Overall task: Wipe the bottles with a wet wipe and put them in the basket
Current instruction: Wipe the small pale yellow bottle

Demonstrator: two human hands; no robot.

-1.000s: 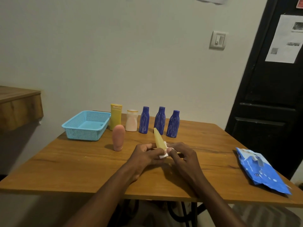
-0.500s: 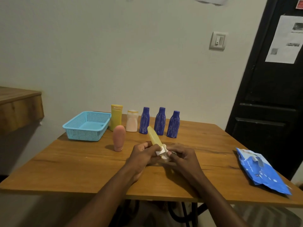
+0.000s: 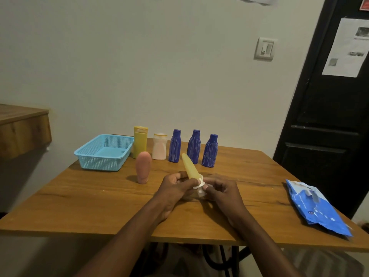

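Together, left hand point(image 3: 175, 186) and right hand point(image 3: 221, 191) grip yellow tube point(image 3: 190, 167) (perhaps through wipe point(image 3: 200, 182)).

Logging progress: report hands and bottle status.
Left hand grips yellow tube. Right hand pinches its cap end. Basket empty. Nothing in the way.

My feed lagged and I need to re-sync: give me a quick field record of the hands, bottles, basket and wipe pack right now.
left hand: grips yellow tube, tip tilted up and away
right hand: pinches the tube's white cap end
wipe: cannot tell it apart from the cap
basket: holds no bottles, back left of table
standing bottles: pink tube, yellow bottle, white bottle, three blue bottles
wipe pack: lying at right table edge
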